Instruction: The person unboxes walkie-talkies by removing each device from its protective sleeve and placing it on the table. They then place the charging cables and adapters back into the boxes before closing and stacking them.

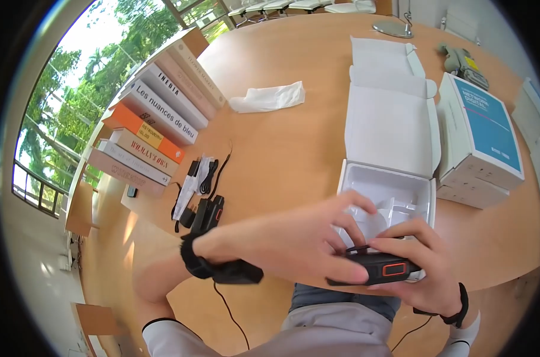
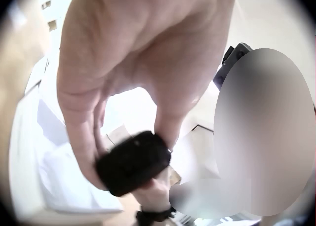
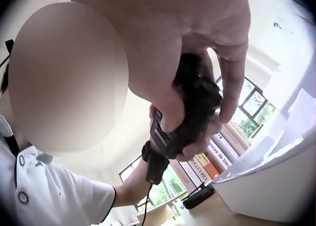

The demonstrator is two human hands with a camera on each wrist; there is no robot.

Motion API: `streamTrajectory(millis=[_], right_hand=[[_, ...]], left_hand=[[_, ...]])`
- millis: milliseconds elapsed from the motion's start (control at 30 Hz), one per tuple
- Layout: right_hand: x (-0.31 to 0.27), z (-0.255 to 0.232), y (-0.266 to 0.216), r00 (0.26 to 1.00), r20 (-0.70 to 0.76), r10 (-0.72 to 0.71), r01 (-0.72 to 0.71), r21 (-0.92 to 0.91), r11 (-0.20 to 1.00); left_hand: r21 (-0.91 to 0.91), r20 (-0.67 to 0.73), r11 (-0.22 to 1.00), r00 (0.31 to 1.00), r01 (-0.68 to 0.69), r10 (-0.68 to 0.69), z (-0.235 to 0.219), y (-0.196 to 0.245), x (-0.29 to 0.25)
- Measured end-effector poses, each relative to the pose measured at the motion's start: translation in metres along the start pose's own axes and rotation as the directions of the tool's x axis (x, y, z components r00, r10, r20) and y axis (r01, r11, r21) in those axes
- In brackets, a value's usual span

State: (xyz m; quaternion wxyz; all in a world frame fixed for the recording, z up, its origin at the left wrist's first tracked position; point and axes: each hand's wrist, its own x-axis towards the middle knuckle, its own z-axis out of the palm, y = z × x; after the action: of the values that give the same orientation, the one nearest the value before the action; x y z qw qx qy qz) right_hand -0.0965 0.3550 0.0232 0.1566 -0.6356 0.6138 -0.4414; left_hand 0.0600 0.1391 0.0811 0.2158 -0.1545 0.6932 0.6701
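A black handheld device point(image 1: 382, 268) with an orange side button is held in both hands just over the near edge of an open white box point(image 1: 421, 193). My left hand point(image 1: 317, 238) grips its left end, thumb underneath and fingers curled over the top. My right hand point(image 1: 424, 262) holds its right end, fingers wrapped across the top. In the left wrist view the black device point(image 2: 133, 161) sits pinched between thumb and fingers above the white box point(image 2: 49, 176). In the right wrist view the device point(image 3: 190, 112) is clasped by both hands.
A row of books point(image 1: 157, 113) lies at the left on the round wooden table point(image 1: 282, 131). Black cables and chargers point(image 1: 201, 196) lie near them, a white cloth point(image 1: 268, 97) further back. A blue-and-white box point(image 1: 481, 134) stands at the right.
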Motion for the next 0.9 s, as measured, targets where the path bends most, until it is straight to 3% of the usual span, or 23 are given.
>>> streamTrajectory(millis=[67,100,133,167,200,267,367,500,600,700,767,800,900], right_hand=[[-0.015,-0.008,0.009,0.991,-0.111,0.075,-0.072,0.028,0.997],[-0.024,-0.01,0.015,0.983,-0.138,0.122,-0.113,0.07,0.991],[-0.035,-0.012,0.02,0.972,-0.16,0.169,-0.152,0.115,0.982],[-0.041,-0.013,0.022,0.96,-0.181,0.213,-0.185,0.16,0.97],[-0.042,-0.015,0.019,0.959,-0.172,0.226,-0.191,0.2,0.961],[-0.044,-0.013,0.014,0.962,-0.133,0.24,-0.192,0.297,0.935],[-0.052,-0.011,0.007,0.954,-0.08,0.29,-0.229,0.433,0.872],[-0.054,-0.013,0.007,0.946,-0.026,0.323,-0.267,0.504,0.821],[-0.053,-0.011,0.009,0.95,-0.009,0.314,-0.256,0.556,0.791],[-0.044,-0.009,0.009,0.945,0.004,0.328,-0.256,0.634,0.73],[-0.038,-0.003,0.009,0.94,0.005,0.341,-0.25,0.692,0.678],[-0.033,0.0,0.007,0.919,0.056,0.391,-0.296,0.753,0.587],[-0.016,0.013,0.005,0.928,0.079,0.363,-0.275,0.802,0.529]], left_hand=[[0.183,-0.1,0.972,0.981,-0.147,0.168,-0.045,0.007,0.006],[0.413,-0.346,0.907,0.906,-0.086,0.244,-0.079,0.006,0.021],[0.594,-0.541,0.803,0.759,0.04,0.362,-0.12,-0.001,0.043],[0.699,-0.608,0.711,0.585,0.076,0.536,-0.168,-0.016,0.071],[0.711,-0.67,0.679,0.469,0.181,0.576,-0.206,-0.026,0.097],[0.646,-0.747,0.713,0.414,0.273,0.519,-0.244,-0.035,0.133],[0.665,-0.747,0.578,0.41,0.473,0.523,-0.262,-0.048,0.165],[0.685,-0.727,0.536,0.422,0.493,0.542,-0.285,-0.075,0.173],[0.555,-0.778,0.767,0.528,0.323,0.34,-0.264,-0.064,0.14],[0.38,-0.732,0.925,0.606,-0.018,0.312,-0.204,-0.058,0.09],[0.359,-0.687,0.924,0.634,-0.129,0.355,-0.148,-0.061,0.056],[0.328,-0.696,0.935,0.635,-0.134,0.335,-0.115,-0.06,0.042],[0.229,-0.715,0.96,0.642,-0.158,0.276,-0.028,-0.065,0.015]])
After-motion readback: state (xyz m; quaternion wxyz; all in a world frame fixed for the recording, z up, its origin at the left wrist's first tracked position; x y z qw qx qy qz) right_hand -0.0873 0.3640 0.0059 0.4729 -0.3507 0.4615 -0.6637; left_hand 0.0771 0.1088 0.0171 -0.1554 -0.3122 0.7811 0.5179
